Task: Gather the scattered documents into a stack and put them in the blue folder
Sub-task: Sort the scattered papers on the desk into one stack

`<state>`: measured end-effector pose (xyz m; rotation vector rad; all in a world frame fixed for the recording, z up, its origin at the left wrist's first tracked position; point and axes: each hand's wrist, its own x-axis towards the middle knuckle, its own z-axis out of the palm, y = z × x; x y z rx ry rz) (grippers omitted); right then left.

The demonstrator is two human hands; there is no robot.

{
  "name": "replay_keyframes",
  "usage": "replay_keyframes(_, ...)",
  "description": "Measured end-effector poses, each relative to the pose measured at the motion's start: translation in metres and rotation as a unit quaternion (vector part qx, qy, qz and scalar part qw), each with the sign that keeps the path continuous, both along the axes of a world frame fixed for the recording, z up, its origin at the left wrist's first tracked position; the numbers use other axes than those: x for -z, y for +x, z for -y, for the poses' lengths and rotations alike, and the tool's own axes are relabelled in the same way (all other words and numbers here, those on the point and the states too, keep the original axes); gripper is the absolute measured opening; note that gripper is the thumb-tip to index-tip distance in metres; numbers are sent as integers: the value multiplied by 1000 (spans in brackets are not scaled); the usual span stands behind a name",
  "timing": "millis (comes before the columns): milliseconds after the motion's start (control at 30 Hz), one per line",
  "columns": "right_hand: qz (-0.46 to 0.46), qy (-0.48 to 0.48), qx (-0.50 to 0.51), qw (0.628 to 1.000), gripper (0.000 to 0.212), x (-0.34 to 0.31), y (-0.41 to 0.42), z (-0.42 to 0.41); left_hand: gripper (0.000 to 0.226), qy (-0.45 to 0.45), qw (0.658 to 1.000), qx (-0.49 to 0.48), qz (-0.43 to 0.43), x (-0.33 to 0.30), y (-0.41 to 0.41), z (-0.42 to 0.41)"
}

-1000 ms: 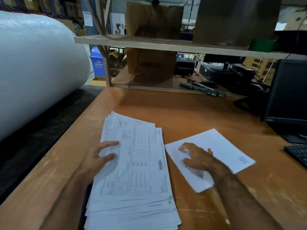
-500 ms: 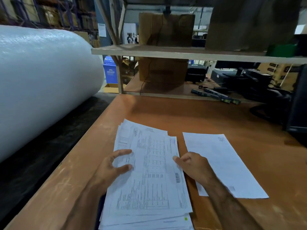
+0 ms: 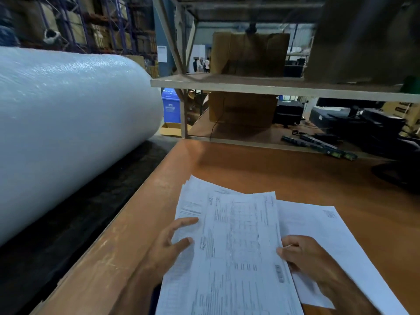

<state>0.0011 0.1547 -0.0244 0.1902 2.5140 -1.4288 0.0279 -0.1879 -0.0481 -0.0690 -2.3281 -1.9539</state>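
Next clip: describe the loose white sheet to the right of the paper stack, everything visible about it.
The loose sheet is a white, mostly blank page with a small printed block near its far right corner. It lies flat and slanted on the orange-brown table. Its left edge runs under the printed stack, and the right hand rests over its near part, thumb on the stack's edge.

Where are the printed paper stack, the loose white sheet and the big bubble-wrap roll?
printed paper stack [image 3: 236,246]: head view, middle of top page.
loose white sheet [image 3: 318,228]: head view, bare upper area.
big bubble-wrap roll [image 3: 68,123]: head view, curved side.
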Motion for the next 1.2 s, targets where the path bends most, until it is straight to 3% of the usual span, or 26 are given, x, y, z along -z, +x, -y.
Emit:
replay_keyframes(167,-7,-15,-6,1000,16,-2,-1,5,46,-4,1000,5,11,-4,-1,2)
replay_keyframes(267,-22,-52,21,998,13,-8,4,16,36,-19,1000,-3,-20,-8,1,-1)
replay_keyframes(400,-71,-11,5,997,9,-3,8,49,39,-42,998,-3,-42,-6,6,0)
replay_keyframes(467,-130,81,15,988,23,1,8,54,39,-23,999,9,-21,-3,6,2)
replay_keyframes(533,-153,276,58,947,50,2,8,42,37,-32,999,7,-17,-1,4,1)
replay_keyframes(567,-114,352,65,927,65,5,8,34,37,-40,999,5,-26,0,3,2)
replay_keyframes(633,-36,411,18,911,78,13,9,17,38,-56,998,4,-41,2,-2,2)
replay_keyframes(800,-13,294,-95,951,38,1,18,-38,37,-45,998,6,-44,5,-7,1)
replay_keyframes(867,-18,311,-100,945,24,-5,31,-52,39,-42,998,12,-41,6,-7,1)
replay_keyframes(1033,-41,348,-93,932,22,-9,72,-47,38,-43,999,14,-29,3,-5,-1)
replay_keyframes(1200,-67,390,-97,913,41,-8,98,-25,37,-32,999,16,-24,-2,-1,-3)
